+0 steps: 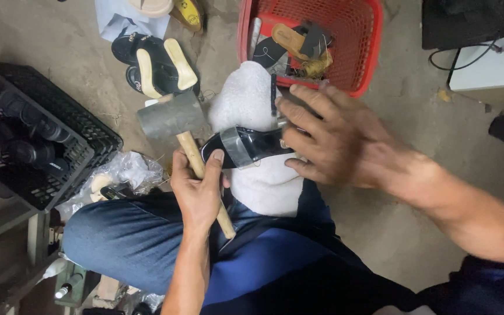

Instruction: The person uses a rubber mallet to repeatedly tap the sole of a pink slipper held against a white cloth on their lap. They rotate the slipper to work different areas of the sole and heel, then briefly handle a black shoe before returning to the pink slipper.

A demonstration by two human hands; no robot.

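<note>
Left fingers (214,166) curl tight around the wooden handle of the hammer (173,116), thumb pressed along the shaft, choked up close to the grey head so the weight sits easy and the head hangs just beside the work, off to the left of it. The left hand (196,195) rests over the knee, jeans underneath, which steadies the tool.

Over to the right hand (333,137): fingers spread and slightly bent, tips pressing down on the black sandal (246,146) at its heel end, pinning it flat rather than closing around it. The hand is blurred, so exactly where each tip lands I cannot tell. The sandal lies across a white cloth-wrapped block (252,111) that stands between the legs; the padding props the shoe up at working height, and its glossy strap faces up toward the hammer head.

Further out, a red basket (368,52) beyond the block holds more sandal pieces, finished black-and-cream sandals (158,61) lie on the floor, and a black crate (42,146) sits at the left.
</note>
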